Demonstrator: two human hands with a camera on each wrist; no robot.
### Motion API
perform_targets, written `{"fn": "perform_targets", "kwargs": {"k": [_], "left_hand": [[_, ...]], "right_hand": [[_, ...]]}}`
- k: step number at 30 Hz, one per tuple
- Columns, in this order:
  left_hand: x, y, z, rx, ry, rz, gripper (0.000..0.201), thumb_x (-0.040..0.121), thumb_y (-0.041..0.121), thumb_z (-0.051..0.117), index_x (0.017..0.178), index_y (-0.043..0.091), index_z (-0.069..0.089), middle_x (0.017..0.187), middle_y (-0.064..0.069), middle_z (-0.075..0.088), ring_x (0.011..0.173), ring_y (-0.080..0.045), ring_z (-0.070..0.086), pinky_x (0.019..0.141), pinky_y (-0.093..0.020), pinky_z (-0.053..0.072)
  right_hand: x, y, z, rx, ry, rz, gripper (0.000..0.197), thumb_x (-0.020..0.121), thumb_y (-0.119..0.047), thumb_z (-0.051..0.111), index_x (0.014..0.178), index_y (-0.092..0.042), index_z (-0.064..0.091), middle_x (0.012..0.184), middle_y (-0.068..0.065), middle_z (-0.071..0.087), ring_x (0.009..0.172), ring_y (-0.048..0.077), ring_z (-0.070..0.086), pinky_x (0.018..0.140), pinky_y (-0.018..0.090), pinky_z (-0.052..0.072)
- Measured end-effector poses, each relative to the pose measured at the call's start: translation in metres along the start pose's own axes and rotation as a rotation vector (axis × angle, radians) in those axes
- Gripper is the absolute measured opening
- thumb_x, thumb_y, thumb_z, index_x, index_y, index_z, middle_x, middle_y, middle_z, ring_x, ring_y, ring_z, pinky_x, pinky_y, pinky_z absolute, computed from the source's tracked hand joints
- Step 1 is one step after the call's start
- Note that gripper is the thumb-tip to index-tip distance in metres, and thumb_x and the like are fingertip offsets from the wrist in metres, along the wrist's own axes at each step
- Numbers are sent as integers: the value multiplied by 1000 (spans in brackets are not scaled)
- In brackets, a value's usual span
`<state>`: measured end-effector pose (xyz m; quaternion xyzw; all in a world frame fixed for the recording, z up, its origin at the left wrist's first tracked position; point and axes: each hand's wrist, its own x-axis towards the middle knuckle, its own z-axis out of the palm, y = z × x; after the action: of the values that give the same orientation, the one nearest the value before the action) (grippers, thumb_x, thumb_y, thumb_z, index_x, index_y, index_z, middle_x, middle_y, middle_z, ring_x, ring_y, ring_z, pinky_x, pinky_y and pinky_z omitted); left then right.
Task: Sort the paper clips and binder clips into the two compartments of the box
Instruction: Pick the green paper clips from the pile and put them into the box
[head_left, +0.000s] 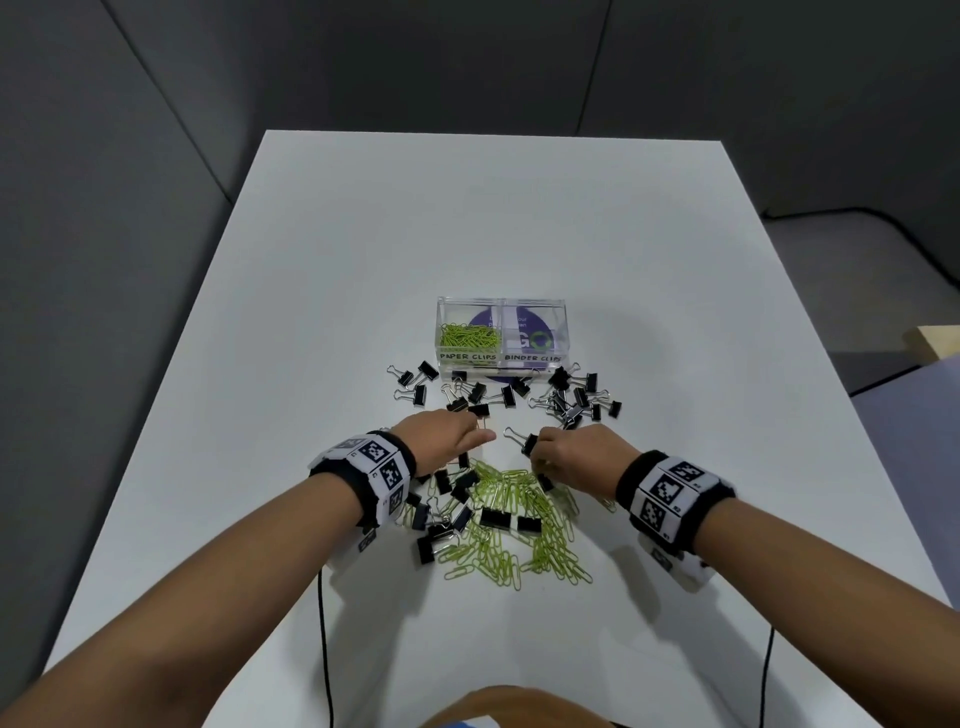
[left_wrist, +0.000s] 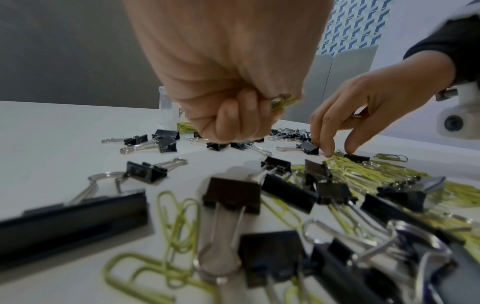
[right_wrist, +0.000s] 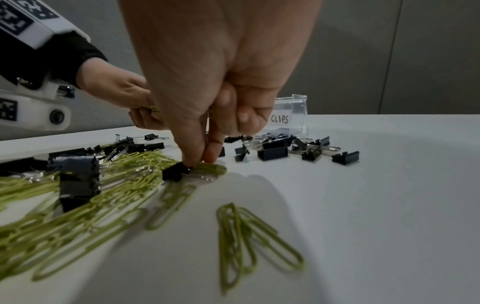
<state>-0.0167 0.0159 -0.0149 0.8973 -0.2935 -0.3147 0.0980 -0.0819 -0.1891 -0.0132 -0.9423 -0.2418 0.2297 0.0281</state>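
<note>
White table (head_left: 363, 260) carries a clear two-compartment box (head_left: 503, 332) at the centre of the surface; the compartment marked PAPER CLIPS holds green paper clips (head_left: 468, 335), and the one marked BINDER CLIPS shows none inside. Black binder clips (head_left: 571, 400) lie scattered just in front of the box, and a mixed heap of green paper clips (head_left: 519, 525) and binder clips lies nearer the front edge. In the head view, both forearms reach forward, with the left hand (head_left: 441, 434) and right hand (head_left: 576, 452) over the heap, near each other but apart. In the left wrist view, the left hand (left_wrist: 228, 82) is raised off the surface, its fingers (left_wrist: 231, 119) curled into the palm around green paper clips (left_wrist: 281, 101); binder clips lie blurred in the foreground. In the right wrist view, the right hand (right_wrist: 215, 82) points downward, thumb and forefinger tips (right_wrist: 193, 152) pressed together at a small black binder clip (right_wrist: 175, 171) and a green paper clip (right_wrist: 210, 168) at the heap's edge; the remaining fingers are curled. What else that palm holds cannot be determined.
</note>
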Motion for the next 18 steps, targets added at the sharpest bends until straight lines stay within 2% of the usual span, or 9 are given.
{"fn": "perform_targets", "kwargs": {"k": [4, 7, 9, 11, 14, 16, 18], "left_hand": [[-3, 1, 0, -40, 1, -21, 46, 96, 54, 27, 87, 12, 42, 65, 3, 40, 62, -17, 41, 54, -25, 30], [-4, 4, -1, -30, -15, -17, 43, 98, 49, 26, 92, 11, 44, 68, 2, 42, 68, -20, 44, 57, -28, 32], [-5, 6, -4, -38, -13, -6, 43, 100, 44, 24, 102, 8, 48, 76, -1, 48, 73, -20, 47, 65, -30, 35], [-5, 9, -5, -52, -9, 11, 42, 102, 38, 24, 110, 5, 49, 84, -5, 51, 76, -19, 45, 69, -28, 33], [-3, 12, -6, -75, -19, 29, 38, 103, 31, 28, 110, 1, 50, 100, -15, 61, 82, -24, 51, 72, -28, 35], [2, 13, -4, -67, -35, 31, 31, 103, 23, 31, 114, 2, 51, 114, -13, 63, 97, -27, 59, 77, -28, 38], [5, 15, -1, -24, -20, 50, 30, 101, 13, 32, 127, 10, 47, 121, -10, 61, 106, -24, 59, 81, -25, 39]], "right_hand": [[1, 1, 2, -22, 0, -6, 21, 95, -19, 48, 112, -16, 59, 114, -1, 59, 85, 23, 64, 69, 33, 52], [-1, 4, 3, -7, 2, -13, 23, 93, -14, 49, 114, -17, 58, 114, -2, 59, 86, 22, 64, 69, 32, 52], [-3, 5, 3, -5, -2, -23, 24, 94, -13, 49, 116, -17, 57, 115, -2, 59, 86, 21, 64, 69, 30, 51], [-4, 6, 4, -1, -2, -17, 23, 94, -14, 48, 116, -16, 56, 115, -1, 59, 86, 20, 63, 65, 26, 45], [-3, 7, 4, 0, 9, 13, 23, 95, -14, 45, 116, -14, 55, 114, 1, 59, 87, 22, 63, 63, 25, 39], [-2, 6, 6, -4, 11, 21, 23, 96, -14, 44, 116, -14, 55, 113, 2, 59, 86, 23, 63, 63, 26, 40], [-3, 5, 7, -8, 11, 38, 23, 96, -15, 43, 116, -13, 54, 112, 3, 58, 84, 25, 62, 61, 27, 38]]}}
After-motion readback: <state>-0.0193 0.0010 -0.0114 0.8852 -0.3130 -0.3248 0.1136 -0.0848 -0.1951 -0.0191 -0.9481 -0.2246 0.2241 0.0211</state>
